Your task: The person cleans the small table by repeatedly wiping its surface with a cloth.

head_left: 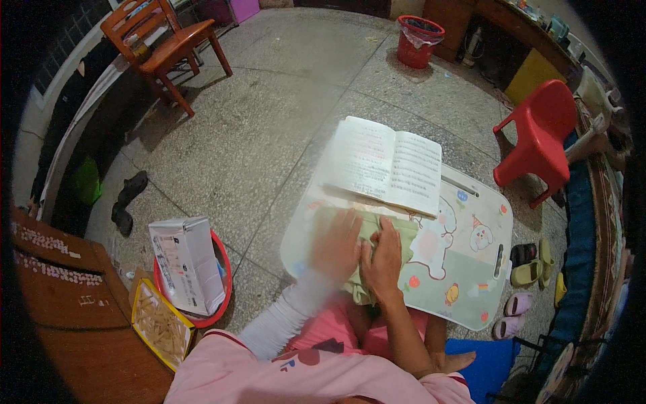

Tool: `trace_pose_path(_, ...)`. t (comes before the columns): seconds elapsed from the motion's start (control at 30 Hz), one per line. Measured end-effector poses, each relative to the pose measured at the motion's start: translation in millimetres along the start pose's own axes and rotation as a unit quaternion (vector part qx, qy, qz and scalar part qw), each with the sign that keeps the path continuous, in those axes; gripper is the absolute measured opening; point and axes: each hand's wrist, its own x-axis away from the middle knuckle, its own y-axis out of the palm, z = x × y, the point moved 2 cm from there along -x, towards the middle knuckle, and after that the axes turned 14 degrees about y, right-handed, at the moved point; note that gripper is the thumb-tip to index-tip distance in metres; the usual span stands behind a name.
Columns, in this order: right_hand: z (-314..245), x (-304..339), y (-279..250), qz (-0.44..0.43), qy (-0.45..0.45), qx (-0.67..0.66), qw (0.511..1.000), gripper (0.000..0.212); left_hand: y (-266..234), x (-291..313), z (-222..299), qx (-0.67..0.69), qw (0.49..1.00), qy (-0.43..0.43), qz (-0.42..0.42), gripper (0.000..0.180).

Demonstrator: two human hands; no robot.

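A light green cloth [406,237], folded and rumpled, lies on a low table [464,296] printed with cartoon animals. My right hand [383,262] rests on the cloth, its fingers bent and closed on the fabric. My left hand [336,246], coming out of a white sleeve [279,320], is over the cloth's left part; motion smears its fingers. Part of the cloth hangs over the table's near edge. Just beyond both hands, an open book [417,172] with lines of writing lies on the tabletop.
At the left, a white box [192,269] stands in a red basin [227,259], beside a yellow-edged tray [161,323] of pale sticks. A red plastic chair [542,141] and several slippers [526,274] are at the right. Farther off are a wooden chair [168,50] and a red bin [417,50].
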Motion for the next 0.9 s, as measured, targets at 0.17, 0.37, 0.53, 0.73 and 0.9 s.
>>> trace_pose_path(0.17, 2, 2, -2, 0.036, -0.084, -0.009, 0.996, 0.012, -5, -2, 1, 0.005, 1.000, -0.012, -0.001, 0.042)
trace_pose_path(0.37, 8, 0, 1, 0.049, -0.111, -0.023, 0.992, 0.008, -5, 0, 3, -0.003, 0.999, -0.013, -0.030, 0.048)
trace_pose_path(0.53, 1, 2, 1, 0.067, -0.112, -0.015, 0.991, 0.030, -3, 3, 1, -0.017, 1.000, 0.002, 0.021, 0.042)
trace_pose_path(0.73, 13, -1, 8, 0.023, -0.114, -0.001, 0.993, 0.044, 4, 4, 0, -0.049, 0.999, 0.002, -0.023, 0.050)
trace_pose_path(0.9, 10, 15, 2, 0.041, -0.170, 0.157, 0.972, 0.039, 16, 15, 0, -0.061, 0.996, -0.012, -0.063, 0.051)
